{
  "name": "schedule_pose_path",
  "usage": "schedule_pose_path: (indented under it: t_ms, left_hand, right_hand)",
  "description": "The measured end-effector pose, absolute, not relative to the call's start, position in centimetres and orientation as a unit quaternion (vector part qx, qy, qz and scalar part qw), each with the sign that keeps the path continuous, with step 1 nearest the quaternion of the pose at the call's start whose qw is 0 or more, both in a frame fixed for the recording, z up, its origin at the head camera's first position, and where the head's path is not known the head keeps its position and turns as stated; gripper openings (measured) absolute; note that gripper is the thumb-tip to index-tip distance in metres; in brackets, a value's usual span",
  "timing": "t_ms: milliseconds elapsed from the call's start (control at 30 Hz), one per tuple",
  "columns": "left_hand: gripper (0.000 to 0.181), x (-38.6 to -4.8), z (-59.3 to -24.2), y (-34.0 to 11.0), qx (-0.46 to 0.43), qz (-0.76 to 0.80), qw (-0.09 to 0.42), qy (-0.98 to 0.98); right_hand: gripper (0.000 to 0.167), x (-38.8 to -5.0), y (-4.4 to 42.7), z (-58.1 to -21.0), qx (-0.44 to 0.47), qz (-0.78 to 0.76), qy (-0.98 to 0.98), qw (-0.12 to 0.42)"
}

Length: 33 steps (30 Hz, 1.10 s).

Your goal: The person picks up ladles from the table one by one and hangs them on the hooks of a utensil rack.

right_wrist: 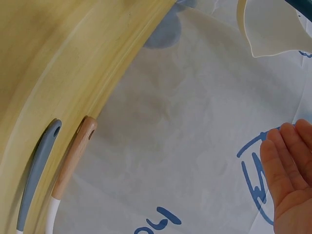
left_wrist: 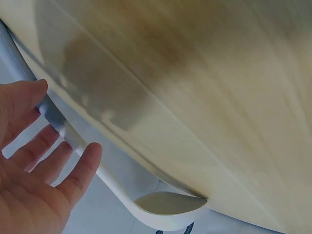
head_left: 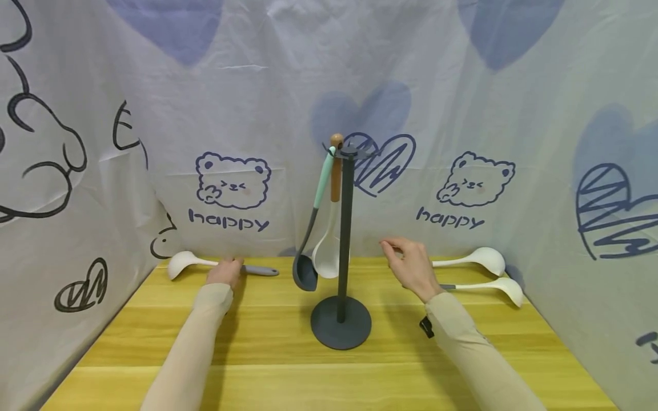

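At the table's back left, my left hand [head_left: 225, 272] lies over a white ladle [head_left: 181, 262] with a grey handle [head_left: 261, 270]. The left wrist view shows the hand [left_wrist: 29, 195] with thumb and fingertips on either side of the ladle's handle [left_wrist: 74, 138]. My right hand [head_left: 411, 268], raised right of the black stand [head_left: 346, 228], holds nothing; its fingers [right_wrist: 278, 165] are fairly straight and side by side. Two white ladles [head_left: 485, 260] [head_left: 509, 288] lie beyond it, their handle ends partly hidden in the head view. The right wrist view shows one grey handle [right_wrist: 39, 175] and one wooden handle [right_wrist: 73, 158].
From the stand's top hang a dark ladle [head_left: 305, 274] with a mint handle and a white ladle [head_left: 326, 257] with a wooden handle. The stand's round base [head_left: 341, 337] is mid-table. Printed cloth [head_left: 308, 57] surrounds the table's back and sides.
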<state>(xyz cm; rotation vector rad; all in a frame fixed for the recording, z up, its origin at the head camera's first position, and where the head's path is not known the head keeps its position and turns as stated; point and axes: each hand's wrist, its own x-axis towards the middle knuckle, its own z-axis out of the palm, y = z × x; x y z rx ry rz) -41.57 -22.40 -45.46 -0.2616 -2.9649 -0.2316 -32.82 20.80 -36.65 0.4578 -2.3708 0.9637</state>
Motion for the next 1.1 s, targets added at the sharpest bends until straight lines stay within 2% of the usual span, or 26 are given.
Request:
schedule_pose_path:
  t_ms: [267,600,767,1000,1100]
  left_hand:
    - [0.039,-41.8,-45.6,-22.4,-0.084,-0.073,0.088,-0.99]
    - [0.022,-42.0,-45.9,-22.9,-0.095,-0.051,0.099,-0.989]
    - [0.019,-41.9,-45.9,-23.3,-0.121,-0.045,0.114,-0.985]
    - [0.014,-42.0,-45.7,-23.8,-0.134,-0.033,0.102,-0.985]
    - [0.012,-41.9,-45.5,-23.9,-0.142,-0.029,0.122,-0.982]
  right_hand:
    - [0.027,-32.9,20.8,-36.6,0.166,0.354,-0.884,0.257]
    - [0.028,-32.9,21.1,-36.7,0.172,0.361,-0.885,0.239]
    - [0.028,-33.0,21.0,-36.6,0.178,0.357,-0.886,0.234]
    - [0.029,-33.0,20.9,-36.6,0.177,0.353,-0.89,0.227]
    - [0.028,-33.1,20.9,-36.6,0.179,0.348,-0.889,0.235]
